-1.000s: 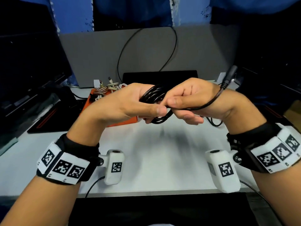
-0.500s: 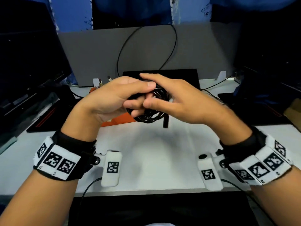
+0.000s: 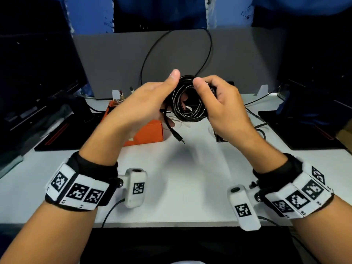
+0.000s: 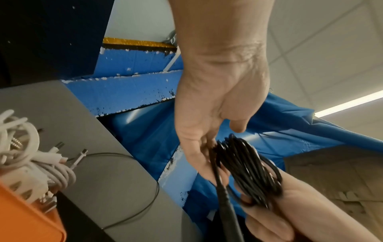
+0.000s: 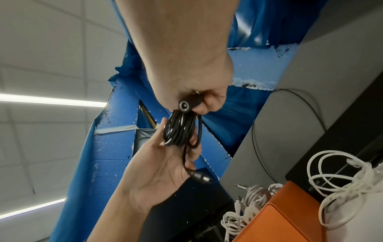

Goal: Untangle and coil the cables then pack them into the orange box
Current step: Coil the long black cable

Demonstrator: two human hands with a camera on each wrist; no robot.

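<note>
Your left hand [image 3: 144,103] and right hand [image 3: 219,103] both grip the coiled black cable [image 3: 187,101] between them, above the worktop [image 3: 181,178].

The hands now sit higher over the white table [image 3: 186,168] than a second ago, and the black cable [image 3: 187,103] stands open as a round coil between them. The right hand [image 3: 222,111] grips its right side, the left hand [image 3: 144,105] (fingers straighter now) cradles the left, and the barrel plug [image 3: 178,137] dangles free below.

Grey divider panel [image 3: 118,60] (upright) behind white desk [image 3: 181,187].
</note>
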